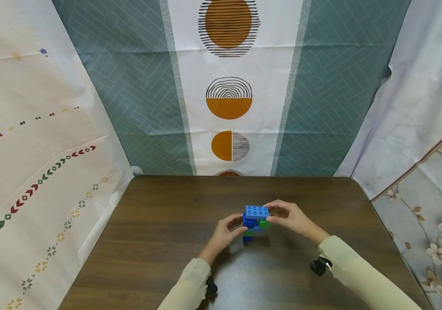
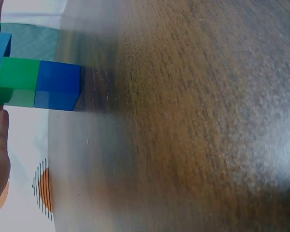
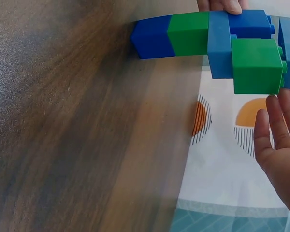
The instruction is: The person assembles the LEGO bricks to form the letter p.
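Observation:
A stack of toy building bricks stands upright on the table. From the bottom it has a dark blue brick (image 3: 153, 37), a green brick (image 3: 188, 34) and a wider blue brick (image 3: 219, 46). On that wider one sit an upper dark blue brick (image 1: 248, 223) and an upper green brick (image 3: 256, 66), side by side. My left hand (image 1: 225, 235) holds the stack by the upper dark blue brick. Over the top, my right hand (image 1: 291, 217) pinches a light blue eight-stud brick (image 1: 257, 212). In the right wrist view, a narrow gap separates it from the upper dark blue brick's studs.
The brown wooden table (image 1: 159, 241) extends around both hands. A patterned cloth (image 1: 228, 146) hangs behind its far edge, with more cloths at the left and right. Dark wrist cameras (image 1: 319, 266) sit on both sleeves.

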The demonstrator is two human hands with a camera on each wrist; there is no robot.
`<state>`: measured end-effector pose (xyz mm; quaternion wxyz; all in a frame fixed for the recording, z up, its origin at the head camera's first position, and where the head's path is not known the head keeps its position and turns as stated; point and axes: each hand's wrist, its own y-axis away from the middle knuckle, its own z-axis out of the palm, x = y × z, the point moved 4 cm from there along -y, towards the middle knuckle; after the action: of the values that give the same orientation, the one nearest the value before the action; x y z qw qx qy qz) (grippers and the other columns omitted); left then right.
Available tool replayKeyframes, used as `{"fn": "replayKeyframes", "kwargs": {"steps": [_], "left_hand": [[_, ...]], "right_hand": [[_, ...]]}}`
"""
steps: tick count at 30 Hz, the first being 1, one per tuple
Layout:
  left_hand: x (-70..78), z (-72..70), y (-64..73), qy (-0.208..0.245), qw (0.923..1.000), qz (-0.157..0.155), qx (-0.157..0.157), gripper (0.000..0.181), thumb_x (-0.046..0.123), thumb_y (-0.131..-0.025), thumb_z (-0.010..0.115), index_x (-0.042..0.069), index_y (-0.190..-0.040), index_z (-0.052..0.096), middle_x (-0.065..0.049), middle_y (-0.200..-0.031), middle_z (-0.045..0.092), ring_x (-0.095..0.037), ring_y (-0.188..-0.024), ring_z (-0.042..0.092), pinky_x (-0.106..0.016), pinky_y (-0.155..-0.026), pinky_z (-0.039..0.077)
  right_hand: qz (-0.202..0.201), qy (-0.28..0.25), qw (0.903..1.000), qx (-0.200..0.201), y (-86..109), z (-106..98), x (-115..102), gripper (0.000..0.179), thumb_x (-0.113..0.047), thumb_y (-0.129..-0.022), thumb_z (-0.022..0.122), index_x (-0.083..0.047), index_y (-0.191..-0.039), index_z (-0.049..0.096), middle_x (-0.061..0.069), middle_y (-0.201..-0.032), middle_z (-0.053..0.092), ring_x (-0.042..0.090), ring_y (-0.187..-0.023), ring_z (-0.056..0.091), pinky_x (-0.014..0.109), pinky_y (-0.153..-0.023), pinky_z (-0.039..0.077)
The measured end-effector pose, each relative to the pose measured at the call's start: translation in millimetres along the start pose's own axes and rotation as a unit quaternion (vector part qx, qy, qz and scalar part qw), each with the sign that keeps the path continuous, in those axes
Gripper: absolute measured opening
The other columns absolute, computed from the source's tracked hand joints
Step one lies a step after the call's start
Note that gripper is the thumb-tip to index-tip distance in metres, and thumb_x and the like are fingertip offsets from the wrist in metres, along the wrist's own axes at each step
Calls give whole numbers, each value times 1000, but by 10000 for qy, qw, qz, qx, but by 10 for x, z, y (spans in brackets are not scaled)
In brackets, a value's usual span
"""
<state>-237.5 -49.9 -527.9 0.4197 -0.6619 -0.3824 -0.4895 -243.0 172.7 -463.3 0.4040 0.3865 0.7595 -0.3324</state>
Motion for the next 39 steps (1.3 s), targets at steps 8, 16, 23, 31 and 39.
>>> {"fn": "replayKeyframes", "kwargs": {"steps": [8,16,23,31,39], "left_hand": [[14,-3,6,-97,9999,-97,-21,35,4,-89,68,-3,-122,60,-19,-120,63,-32,-114,59,-49,-100,45],[13,-6,6,-71,9999,-127,8,35,4,-89,68,-1,-123,60,-18,-120,64,-32,-115,59,-49,-100,44],[3,-4,0,4,10000,-60,-20,35,3,-88,68,-3,-122,60,-20,-120,63,-33,-114,59,-49,-100,44],[3,2,6,87,9999,95,-47,36,0,-87,68,-8,-121,59,-24,-119,62,-36,-113,59,-50,-99,45],[-28,-6,-2,242,9997,78,-37,36,0,-87,68,-5,-121,60,-23,-119,62,-37,-115,58,-55,-100,42]], "right_hand": [[-10,22,10000,13,-45,70,307,36,-8,-88,70,-6,-123,61,10,-116,63,33,-103,60,49,-89,52],[-19,144,9999,20,-61,71,307,35,-19,-86,74,-16,-119,64,1,-114,63,24,-100,60,34,-88,53],[-179,400,9990,-23,-69,81,280,36,-21,-85,75,-17,-119,64,-1,-114,63,19,-99,59,30,-86,53],[-378,392,9985,-48,-85,142,279,46,-16,-85,75,-14,-128,59,6,-122,60,23,-102,58,44,-85,53],[-546,542,9970,3,-150,221,-53,41,-6,-85,73,-3,-124,61,14,-120,60,27,-105,56,43,-86,52]]}}
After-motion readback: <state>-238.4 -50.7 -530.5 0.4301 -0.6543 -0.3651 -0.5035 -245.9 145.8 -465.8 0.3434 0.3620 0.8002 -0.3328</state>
